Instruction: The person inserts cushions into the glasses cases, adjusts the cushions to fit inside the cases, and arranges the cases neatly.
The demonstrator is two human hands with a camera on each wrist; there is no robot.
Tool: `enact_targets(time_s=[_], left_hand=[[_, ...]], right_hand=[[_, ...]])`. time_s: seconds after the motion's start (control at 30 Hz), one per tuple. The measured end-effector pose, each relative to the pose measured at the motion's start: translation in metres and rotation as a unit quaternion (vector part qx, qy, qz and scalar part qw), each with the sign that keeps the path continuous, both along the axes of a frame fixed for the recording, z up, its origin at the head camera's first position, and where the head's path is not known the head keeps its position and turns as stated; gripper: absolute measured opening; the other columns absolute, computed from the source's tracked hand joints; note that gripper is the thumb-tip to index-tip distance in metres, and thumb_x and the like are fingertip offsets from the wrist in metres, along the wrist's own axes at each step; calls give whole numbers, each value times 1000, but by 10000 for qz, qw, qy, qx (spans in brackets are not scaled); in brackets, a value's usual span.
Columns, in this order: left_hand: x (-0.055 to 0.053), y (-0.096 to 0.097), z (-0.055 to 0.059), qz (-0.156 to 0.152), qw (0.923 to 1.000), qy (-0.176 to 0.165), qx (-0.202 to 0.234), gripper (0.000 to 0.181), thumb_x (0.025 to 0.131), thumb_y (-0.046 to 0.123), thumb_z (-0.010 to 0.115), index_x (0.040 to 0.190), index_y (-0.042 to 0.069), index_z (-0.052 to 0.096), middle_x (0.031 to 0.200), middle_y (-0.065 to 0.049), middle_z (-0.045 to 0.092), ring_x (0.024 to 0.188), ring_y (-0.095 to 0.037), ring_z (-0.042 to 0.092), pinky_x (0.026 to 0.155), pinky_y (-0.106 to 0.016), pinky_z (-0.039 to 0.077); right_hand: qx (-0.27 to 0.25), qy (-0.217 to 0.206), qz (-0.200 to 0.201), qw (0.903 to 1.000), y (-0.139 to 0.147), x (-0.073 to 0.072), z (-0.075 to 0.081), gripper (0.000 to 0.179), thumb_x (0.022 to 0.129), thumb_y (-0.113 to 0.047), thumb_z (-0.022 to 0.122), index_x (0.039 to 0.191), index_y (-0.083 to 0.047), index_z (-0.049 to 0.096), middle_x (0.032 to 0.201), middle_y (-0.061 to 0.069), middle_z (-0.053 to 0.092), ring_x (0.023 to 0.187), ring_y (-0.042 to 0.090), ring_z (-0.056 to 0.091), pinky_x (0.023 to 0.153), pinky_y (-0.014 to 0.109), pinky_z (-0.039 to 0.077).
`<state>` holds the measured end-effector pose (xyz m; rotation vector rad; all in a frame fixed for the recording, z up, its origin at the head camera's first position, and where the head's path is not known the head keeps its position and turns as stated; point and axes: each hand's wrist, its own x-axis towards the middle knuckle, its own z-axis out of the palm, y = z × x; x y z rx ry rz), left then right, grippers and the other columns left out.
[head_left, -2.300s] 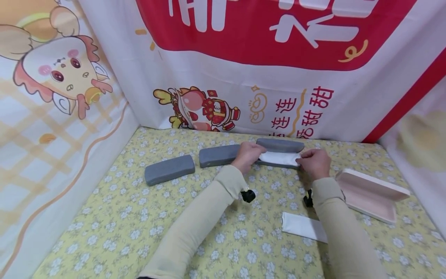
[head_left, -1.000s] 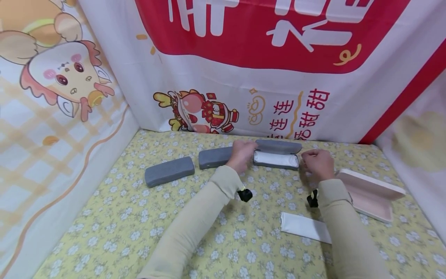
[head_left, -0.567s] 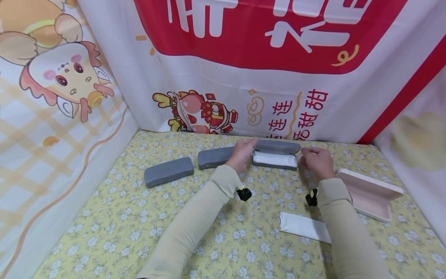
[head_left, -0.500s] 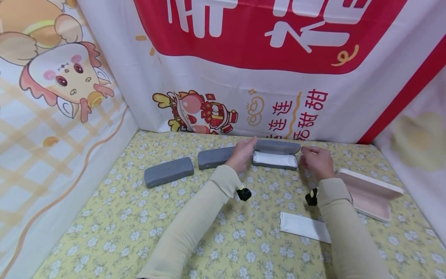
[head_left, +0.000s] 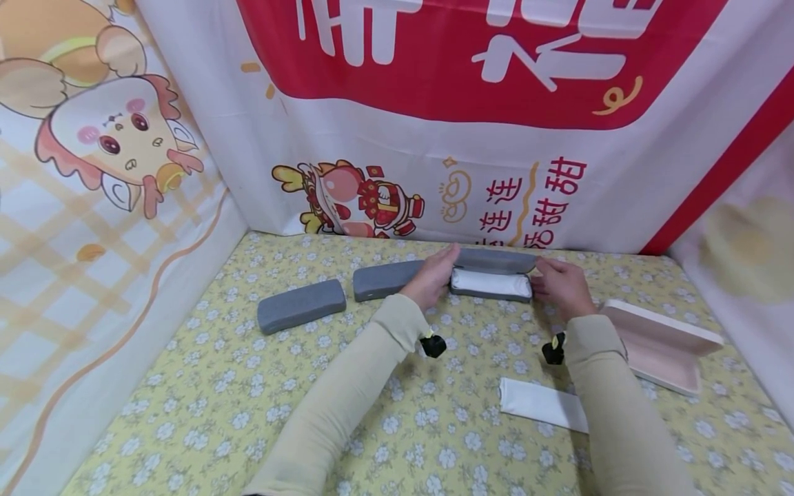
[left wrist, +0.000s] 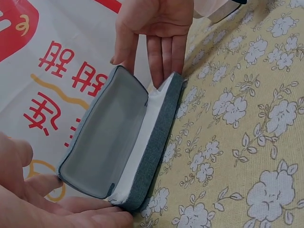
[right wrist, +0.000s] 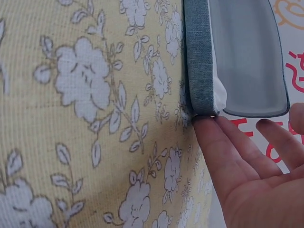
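Observation:
A grey-blue glasses case [head_left: 491, 295] stands with its lid [head_left: 495, 259] raised at the back of the table, and a folded white cloth [head_left: 490, 281] lies inside it. My left hand [head_left: 431, 277] is at the case's left end; in the left wrist view its fingers [left wrist: 85, 205] touch the base's end and the lid's corner. At the other end is my right hand [head_left: 563, 284], its fairly straight fingers [right wrist: 216, 142] touching the base's end in the right wrist view, one fingertip close to the lid. Another folded white cloth [head_left: 540, 403] lies partly beneath my right forearm.
Two closed grey cases [head_left: 301, 306] stand to the left; the nearer one to my left hand, a grey case [head_left: 381, 280], is partly hidden by it. An opened pale pink case [head_left: 657, 348] lies at the right. A printed curtain [head_left: 347, 131] hangs behind the flowered tablecloth [head_left: 217, 413].
Earlier, both hands held the white cloth over the case; now it lies inside and they have let go. The hands have moved to the case's ends, the right one closing in just now.

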<state>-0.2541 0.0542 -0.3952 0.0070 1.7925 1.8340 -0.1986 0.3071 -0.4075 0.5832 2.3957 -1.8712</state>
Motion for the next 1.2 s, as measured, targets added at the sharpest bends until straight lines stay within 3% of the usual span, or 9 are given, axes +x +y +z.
enact_targets(time_s=[0.37, 0.63, 1.0, 1.2], left_hand=[[-4, 1, -6, -162, 9998, 75, -2, 56, 107, 49, 40, 159, 31, 29, 165, 9, 20, 151, -21, 18, 120, -49, 23], [-5, 0, -8, -90, 9999, -16, 117, 54, 107, 48, 42, 158, 31, 34, 165, 6, 23, 150, -24, 21, 119, -50, 24], [-7, -4, -10, 5, 9984, -288, 480, 65, 107, 48, 44, 158, 12, 32, 160, -21, 28, 146, -37, 29, 118, -47, 28], [-6, -9, -9, 112, 9971, -283, 693, 62, 108, 46, 42, 157, 8, 34, 156, -25, 35, 143, -40, 34, 118, -48, 28]], right_hand=[[120, -1, -324, 9994, -2, -5, -2, 69, 100, -53, 54, 150, -6, 47, 127, 30, 61, 110, 36, 66, 89, 43, 57], [480, -47, -250, 9985, -4, -8, -1, 68, 100, -55, 53, 149, -7, 50, 127, 28, 62, 111, 36, 65, 87, 42, 58], [-87, 75, -38, 9999, 1, 2, 2, 67, 102, -47, 56, 150, -2, 45, 139, 31, 52, 122, 40, 57, 97, 45, 52], [-247, 21, -175, 9995, 0, 2, 0, 62, 102, -42, 58, 148, -2, 47, 135, 31, 55, 121, 37, 59, 97, 42, 53]])
